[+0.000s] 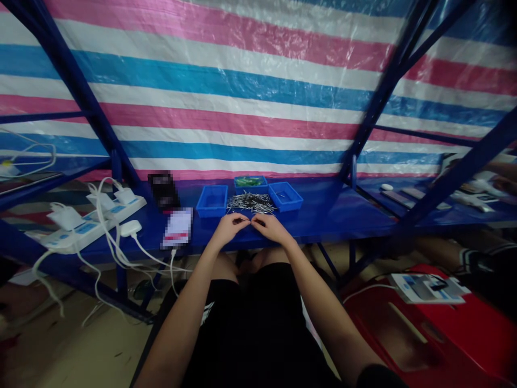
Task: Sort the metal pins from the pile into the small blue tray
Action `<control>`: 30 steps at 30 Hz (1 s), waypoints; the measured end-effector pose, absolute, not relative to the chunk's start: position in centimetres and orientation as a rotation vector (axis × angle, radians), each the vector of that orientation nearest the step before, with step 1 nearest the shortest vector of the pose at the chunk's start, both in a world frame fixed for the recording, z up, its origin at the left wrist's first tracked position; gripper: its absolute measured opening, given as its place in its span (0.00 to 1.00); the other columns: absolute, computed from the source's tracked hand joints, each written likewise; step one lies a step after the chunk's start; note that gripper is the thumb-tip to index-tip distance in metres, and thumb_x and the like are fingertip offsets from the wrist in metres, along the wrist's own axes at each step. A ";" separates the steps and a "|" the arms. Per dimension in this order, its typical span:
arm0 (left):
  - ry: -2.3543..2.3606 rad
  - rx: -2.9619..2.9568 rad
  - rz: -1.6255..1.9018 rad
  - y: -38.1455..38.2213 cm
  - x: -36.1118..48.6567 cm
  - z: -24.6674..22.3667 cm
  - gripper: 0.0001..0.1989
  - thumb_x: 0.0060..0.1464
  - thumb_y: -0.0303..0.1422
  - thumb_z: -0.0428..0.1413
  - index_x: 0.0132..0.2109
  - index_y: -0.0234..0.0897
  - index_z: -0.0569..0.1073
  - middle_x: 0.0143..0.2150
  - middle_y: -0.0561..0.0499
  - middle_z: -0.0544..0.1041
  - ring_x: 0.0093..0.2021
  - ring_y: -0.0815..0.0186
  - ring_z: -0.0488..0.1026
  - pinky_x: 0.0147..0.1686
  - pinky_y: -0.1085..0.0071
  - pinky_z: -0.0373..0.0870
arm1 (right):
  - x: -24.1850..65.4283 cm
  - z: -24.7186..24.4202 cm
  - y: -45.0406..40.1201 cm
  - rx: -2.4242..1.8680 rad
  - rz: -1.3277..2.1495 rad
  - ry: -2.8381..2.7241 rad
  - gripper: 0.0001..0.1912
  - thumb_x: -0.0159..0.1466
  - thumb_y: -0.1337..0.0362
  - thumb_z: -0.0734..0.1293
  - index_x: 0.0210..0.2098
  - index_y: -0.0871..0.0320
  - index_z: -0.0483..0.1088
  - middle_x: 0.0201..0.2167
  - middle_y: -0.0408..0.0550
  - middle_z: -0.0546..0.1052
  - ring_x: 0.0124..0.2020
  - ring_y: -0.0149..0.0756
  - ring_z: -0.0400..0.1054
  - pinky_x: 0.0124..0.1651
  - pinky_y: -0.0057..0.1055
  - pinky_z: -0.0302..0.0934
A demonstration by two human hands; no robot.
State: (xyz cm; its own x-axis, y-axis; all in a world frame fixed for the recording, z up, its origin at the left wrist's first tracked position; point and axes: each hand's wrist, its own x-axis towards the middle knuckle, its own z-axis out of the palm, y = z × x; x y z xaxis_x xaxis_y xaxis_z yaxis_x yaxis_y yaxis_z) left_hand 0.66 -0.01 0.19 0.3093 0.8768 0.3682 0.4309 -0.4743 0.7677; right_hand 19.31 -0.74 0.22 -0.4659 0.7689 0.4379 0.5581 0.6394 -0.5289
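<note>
At the front edge of the blue table, my left hand (pixel 231 226) is closed in a pinch, its fingertips almost meeting those of my right hand (pixel 270 226). The right hand pinches too; whatever lies between the fingers is too small to make out. Just beyond both hands spreads a pile of thin metal pins (pixel 251 202), silvery and dark. Around it stand a left blue tray (pixel 212 200), a right blue tray (pixel 285 196) with a few thin pieces inside, and a back blue tray (pixel 250 184) holding green items.
Left of the trays lie a phone (pixel 176 228) on a cable and a dark blurred object (pixel 163 191). A white power strip (pixel 92 226) with plugs and trailing cords sits further left. Blue frame posts (pixel 369 102) flank the table (pixel 331 210). A red stool (pixel 464 334) carries a box (pixel 428 288).
</note>
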 end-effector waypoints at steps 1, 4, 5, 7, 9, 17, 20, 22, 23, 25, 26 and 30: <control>1.148 2.040 1.076 0.0 0.6 0.3 0.14 0.48 0.40 0.55 0.35 0.35 0.76 0.35 0.47 0.77 0.34 0.63 0.72 0.36 0.70 0.66 | 19.3 0.2 -0.7 -1.018 0.404 -2.220 0.09 0.63 0.64 0.59 0.36 0.57 0.71 0.31 0.43 0.74 0.32 0.30 0.66 0.37 0.24 0.56; 1.084 2.016 1.076 -0.1 0.7 0.4 0.13 0.49 0.40 0.54 0.35 0.34 0.74 0.34 0.48 0.76 0.35 0.64 0.72 0.37 0.70 0.67 | 19.3 0.2 -0.7 -0.988 0.395 -2.254 0.09 0.62 0.63 0.60 0.36 0.56 0.71 0.33 0.45 0.75 0.34 0.31 0.66 0.39 0.26 0.56; 1.060 1.992 1.086 -0.1 0.7 0.4 0.13 0.50 0.40 0.54 0.35 0.34 0.73 0.34 0.48 0.76 0.35 0.64 0.72 0.38 0.70 0.67 | 19.3 0.2 -0.7 -0.986 0.403 -2.238 0.09 0.63 0.63 0.60 0.36 0.56 0.71 0.33 0.45 0.75 0.34 0.31 0.66 0.40 0.26 0.56; 1.031 1.942 1.105 -0.1 0.8 0.3 0.13 0.51 0.40 0.53 0.34 0.34 0.71 0.34 0.49 0.75 0.36 0.65 0.72 0.38 0.70 0.67 | 19.3 0.1 -0.7 -1.001 0.441 -2.163 0.10 0.63 0.61 0.59 0.37 0.56 0.71 0.33 0.44 0.75 0.33 0.30 0.66 0.39 0.26 0.57; 1.034 1.923 1.093 -0.1 0.9 0.1 0.13 0.50 0.40 0.53 0.34 0.34 0.70 0.32 0.49 0.75 0.34 0.65 0.72 0.37 0.71 0.67 | 19.3 0.0 -0.6 -1.031 0.490 -2.059 0.11 0.63 0.60 0.59 0.41 0.56 0.69 0.32 0.44 0.75 0.31 0.30 0.66 0.37 0.26 0.57; 1.143 1.989 1.008 0.1 0.8 -0.1 0.15 0.49 0.42 0.54 0.34 0.34 0.74 0.30 0.49 0.76 0.31 0.64 0.72 0.32 0.72 0.66 | 19.4 0.1 -0.6 -1.030 0.523 -1.992 0.10 0.63 0.61 0.59 0.35 0.57 0.70 0.31 0.43 0.75 0.32 0.30 0.66 0.38 0.25 0.56; 1.136 1.968 1.035 0.0 0.7 0.0 0.15 0.51 0.42 0.53 0.36 0.34 0.75 0.32 0.48 0.77 0.32 0.64 0.72 0.35 0.71 0.67 | 19.4 0.1 -0.6 -1.041 0.492 -1.967 0.10 0.63 0.61 0.59 0.35 0.58 0.71 0.32 0.43 0.75 0.32 0.30 0.66 0.38 0.25 0.56; 1.133 1.969 1.066 0.0 0.6 0.1 0.15 0.51 0.42 0.52 0.37 0.34 0.74 0.33 0.48 0.77 0.33 0.64 0.72 0.35 0.71 0.67 | 19.5 0.1 -0.4 -1.029 0.477 -1.961 0.10 0.63 0.61 0.60 0.35 0.58 0.71 0.32 0.44 0.75 0.33 0.30 0.67 0.38 0.25 0.57; 1.136 1.975 1.082 0.0 0.6 0.1 0.15 0.51 0.41 0.53 0.37 0.34 0.74 0.33 0.48 0.77 0.33 0.64 0.72 0.35 0.71 0.67 | 19.5 0.0 -0.3 -1.021 0.469 -1.970 0.10 0.62 0.62 0.60 0.35 0.57 0.71 0.33 0.44 0.75 0.33 0.30 0.67 0.38 0.25 0.57; 1.141 1.990 1.104 0.1 0.6 0.1 0.14 0.50 0.40 0.53 0.37 0.34 0.74 0.33 0.49 0.76 0.32 0.65 0.71 0.35 0.71 0.67 | 19.5 -0.3 -0.1 -1.002 0.454 -2.020 0.08 0.61 0.62 0.61 0.34 0.57 0.72 0.32 0.44 0.75 0.33 0.30 0.67 0.38 0.25 0.57; 1.136 2.000 1.101 0.1 0.6 0.1 0.14 0.50 0.40 0.53 0.37 0.34 0.74 0.33 0.49 0.76 0.31 0.66 0.71 0.34 0.71 0.67 | 19.5 -0.5 0.0 -0.997 0.445 -2.054 0.08 0.61 0.63 0.62 0.34 0.57 0.72 0.32 0.44 0.75 0.33 0.30 0.67 0.38 0.25 0.57; 1.076 2.046 1.034 -0.1 0.7 0.2 0.12 0.50 0.38 0.54 0.36 0.34 0.73 0.33 0.49 0.75 0.30 0.67 0.70 0.33 0.71 0.66 | 19.5 -0.9 0.3 -0.991 0.411 -2.197 0.06 0.59 0.63 0.64 0.33 0.56 0.73 0.32 0.45 0.75 0.34 0.31 0.67 0.39 0.26 0.57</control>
State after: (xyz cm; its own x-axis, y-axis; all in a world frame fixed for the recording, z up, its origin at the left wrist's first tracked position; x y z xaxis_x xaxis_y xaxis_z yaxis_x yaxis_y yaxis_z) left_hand 0.69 -0.09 0.22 0.3679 0.8584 0.3575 0.3909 -0.4916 0.7782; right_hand 19.50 0.27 -0.87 -0.4768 0.7515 0.4559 0.5357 0.6596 -0.5272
